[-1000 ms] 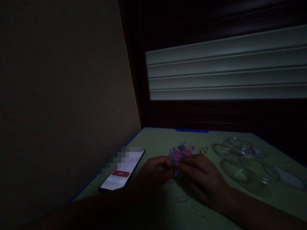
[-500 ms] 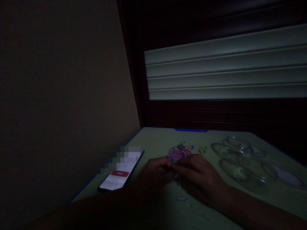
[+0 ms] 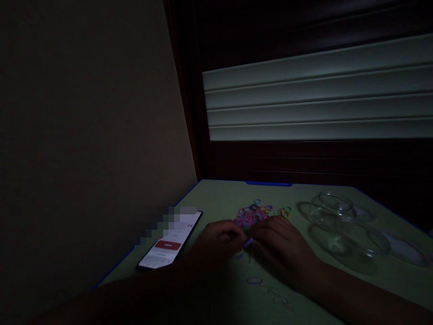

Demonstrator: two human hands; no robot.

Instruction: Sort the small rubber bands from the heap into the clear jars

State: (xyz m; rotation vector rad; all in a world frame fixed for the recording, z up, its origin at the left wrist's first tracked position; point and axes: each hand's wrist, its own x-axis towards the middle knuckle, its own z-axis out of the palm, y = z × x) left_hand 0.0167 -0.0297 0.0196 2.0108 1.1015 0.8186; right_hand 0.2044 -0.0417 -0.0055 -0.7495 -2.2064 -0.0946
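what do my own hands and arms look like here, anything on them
Your left hand and right hand are bare, with no gloves. The right forearm shows no sleeve, watch or bracelet. The left forearm lies in deep shadow, so I can't rule out something worn there.

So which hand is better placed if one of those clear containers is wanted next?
Probably the right hand: the clear containers stand on its side of the table, while the left hand would have to reach across it.
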